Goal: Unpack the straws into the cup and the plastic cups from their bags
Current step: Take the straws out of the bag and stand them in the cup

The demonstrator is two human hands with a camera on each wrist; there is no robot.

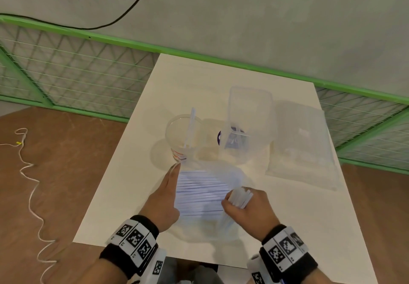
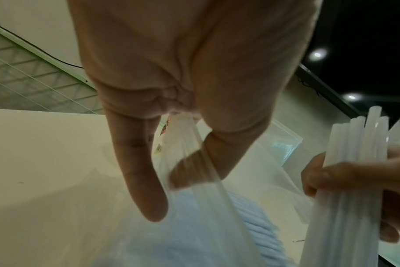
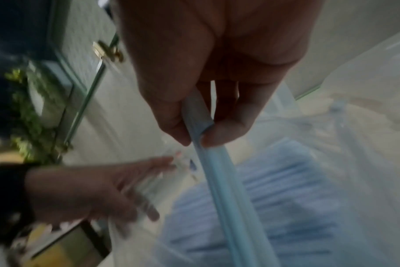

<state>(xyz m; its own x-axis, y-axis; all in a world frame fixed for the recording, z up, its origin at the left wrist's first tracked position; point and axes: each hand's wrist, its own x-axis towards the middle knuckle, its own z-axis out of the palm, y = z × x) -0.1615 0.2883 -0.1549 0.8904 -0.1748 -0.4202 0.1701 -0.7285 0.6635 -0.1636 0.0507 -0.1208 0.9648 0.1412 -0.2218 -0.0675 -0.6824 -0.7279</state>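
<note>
The right hand (image 1: 247, 204) grips a bunch of straws (image 1: 240, 197). The left hand (image 1: 164, 197) pinches the blurry bag (image 1: 201, 193) on the white worktop (image 1: 124, 195), low in the frame, by a green fence (image 1: 73, 69).

Clear glossy plastic bag (image 1: 199, 195), translucent straws (image 1: 240, 197), matt white table (image 1: 287, 228).

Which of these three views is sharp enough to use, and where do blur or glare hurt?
Head view: sharpest, though the clear straw bag and cup wash out against the white table, and edges bow from the wide lens. Left wrist view: fairly clear on the left hand and the straw bundle; ceiling lights glare top right. Right wrist view: heavy motion blur, right hand included.
</note>
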